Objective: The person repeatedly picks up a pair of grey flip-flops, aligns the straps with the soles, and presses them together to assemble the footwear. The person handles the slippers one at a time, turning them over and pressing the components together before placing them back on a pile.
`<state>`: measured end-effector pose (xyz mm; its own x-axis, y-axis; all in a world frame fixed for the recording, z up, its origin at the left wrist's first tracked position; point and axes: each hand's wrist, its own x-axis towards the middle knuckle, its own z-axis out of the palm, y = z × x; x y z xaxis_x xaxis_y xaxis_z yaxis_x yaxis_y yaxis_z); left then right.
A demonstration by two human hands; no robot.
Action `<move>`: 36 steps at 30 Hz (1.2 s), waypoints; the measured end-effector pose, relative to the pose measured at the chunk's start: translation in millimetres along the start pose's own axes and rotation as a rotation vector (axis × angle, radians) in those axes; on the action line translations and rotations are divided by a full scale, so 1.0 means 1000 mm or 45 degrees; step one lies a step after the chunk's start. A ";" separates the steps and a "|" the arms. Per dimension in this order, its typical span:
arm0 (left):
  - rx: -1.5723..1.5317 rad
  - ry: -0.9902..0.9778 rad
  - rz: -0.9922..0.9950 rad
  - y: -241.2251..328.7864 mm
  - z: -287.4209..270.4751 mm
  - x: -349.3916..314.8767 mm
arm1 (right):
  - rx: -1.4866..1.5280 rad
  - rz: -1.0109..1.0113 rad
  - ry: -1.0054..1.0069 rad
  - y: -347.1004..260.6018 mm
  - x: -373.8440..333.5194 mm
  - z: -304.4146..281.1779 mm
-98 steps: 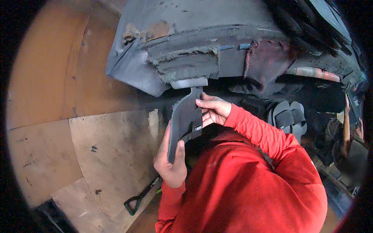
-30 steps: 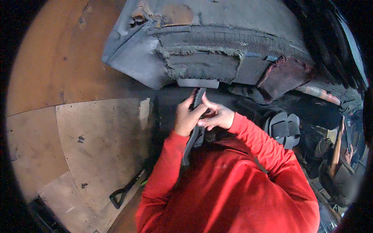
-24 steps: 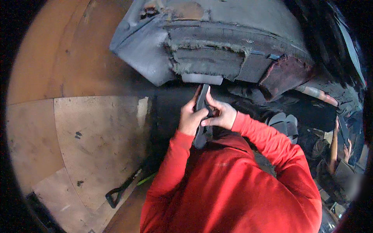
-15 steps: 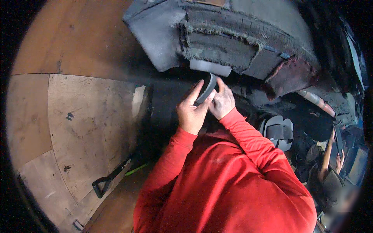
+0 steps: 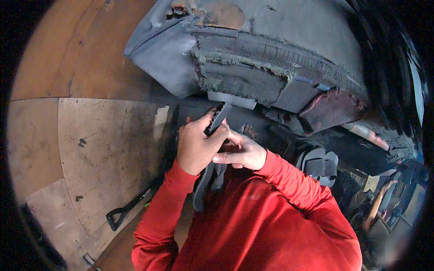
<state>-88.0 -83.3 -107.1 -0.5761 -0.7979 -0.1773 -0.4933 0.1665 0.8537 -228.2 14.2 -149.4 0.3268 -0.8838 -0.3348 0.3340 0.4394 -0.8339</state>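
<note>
Both hands hold a long grey sandal, seen edge-on, with a thick sole and what looks like a strap on its right side. My left hand wraps round the upper part of it, with the thumb across the front. My right hand grips it from the right, its fingertips partly hidden behind the left thumb. The sandal's top end meets or nearly meets a pale roller under a dusty grey machine housing. I cannot tell whether they touch.
Several grey sandals lie stacked right of my right forearm. A dark red cloth flap hangs from the housing, beside a pale tube. Plywood panels stand left, near a black handle. Another person's arm shows far right.
The sandal has swung from a tilted curve to a steep, nearly straight line, its lower end now showing below my hands. Both hands have moved left and lower; the view has shifted slightly.
</note>
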 end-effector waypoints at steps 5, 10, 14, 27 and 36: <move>-0.191 -0.193 -0.140 -0.006 -0.002 0.005 | 0.639 0.411 -0.078 -0.004 -0.001 -0.009; -0.386 -0.256 -0.128 -0.043 0.033 0.033 | 0.809 0.574 0.143 0.010 0.005 -0.040; -0.540 -0.263 -0.177 -0.076 0.065 0.044 | 0.096 0.192 0.286 0.026 0.018 -0.055; -0.654 0.221 0.246 -0.062 0.055 -0.020 | -1.908 -0.535 1.141 0.064 0.023 -0.008; 0.085 0.410 0.323 -0.038 0.044 0.002 | -1.396 -0.616 0.907 0.069 0.027 -0.008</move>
<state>-99.1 -66.0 -161.3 -0.4568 -0.8654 0.2059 -0.4090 0.4098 0.8153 -203.1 19.7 -219.5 -0.2466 -0.9462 0.2098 -0.6799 0.0147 -0.7331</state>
